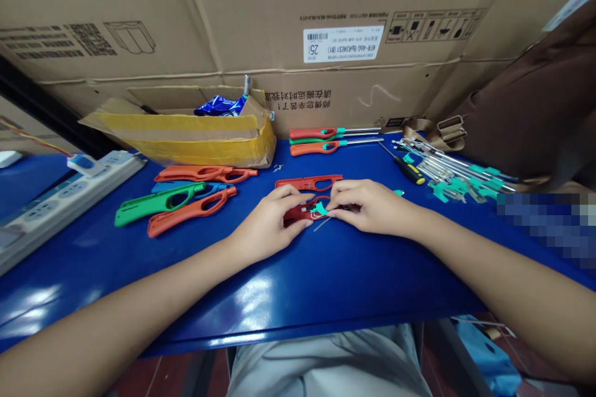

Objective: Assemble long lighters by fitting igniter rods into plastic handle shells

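Note:
Between my hands lies an opened red lighter casing half point(294, 214) with a teal trigger point(320, 208) and thin white wires in it. My left hand point(272, 220) grips its left end, fingers over the top edge and thumb below. At the other end my right hand point(363, 206) pinches by the trigger; its fingers cover what they hold there. A second red casing half point(305, 183) rests just beyond my fingers. A thin metal strip point(321, 224) lies on the blue table below the casing.
Orange, green and blue casings point(161, 205) lie left, near a power strip point(60, 201). Behind are a taped cardboard box point(200, 136) and finished-looking lighters point(316, 147). To the right are a screwdriver point(410, 170), metal lighter tubes point(447, 167) and a person's brown sleeve point(526, 99).

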Tool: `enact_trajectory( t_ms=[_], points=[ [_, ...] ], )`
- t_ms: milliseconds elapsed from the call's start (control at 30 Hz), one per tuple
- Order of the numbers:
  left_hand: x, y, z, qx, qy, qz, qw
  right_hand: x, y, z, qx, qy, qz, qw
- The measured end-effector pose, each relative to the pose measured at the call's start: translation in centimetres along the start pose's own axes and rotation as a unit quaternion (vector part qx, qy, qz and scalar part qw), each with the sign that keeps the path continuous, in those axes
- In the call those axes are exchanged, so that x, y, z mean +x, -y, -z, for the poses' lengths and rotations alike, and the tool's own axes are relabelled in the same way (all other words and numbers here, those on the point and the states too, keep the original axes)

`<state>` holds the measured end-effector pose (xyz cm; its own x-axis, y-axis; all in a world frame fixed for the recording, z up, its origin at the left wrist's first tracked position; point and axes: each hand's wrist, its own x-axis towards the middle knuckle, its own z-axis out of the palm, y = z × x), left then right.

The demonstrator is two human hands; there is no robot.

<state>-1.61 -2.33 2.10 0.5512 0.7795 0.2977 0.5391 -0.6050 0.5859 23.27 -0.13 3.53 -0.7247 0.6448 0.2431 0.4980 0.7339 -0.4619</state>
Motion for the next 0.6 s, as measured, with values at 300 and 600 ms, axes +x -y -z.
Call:
enact_trajectory(
  t_ms=[300, 600],
  points=[
    [0.1, -0.6, -0.2, -0.008, -0.007, 0.005, 1.0, -0.3, 0.0, -0.1, -0.169, 0.006, 0.071, 0.983],
    [0.2, -0.8, -0.4, -0.015, -0.049, 0.049, 0.997, -0.2, 1.4, -0.8, -0.19, -0.01, 0.057, 0.98]
  ],
)
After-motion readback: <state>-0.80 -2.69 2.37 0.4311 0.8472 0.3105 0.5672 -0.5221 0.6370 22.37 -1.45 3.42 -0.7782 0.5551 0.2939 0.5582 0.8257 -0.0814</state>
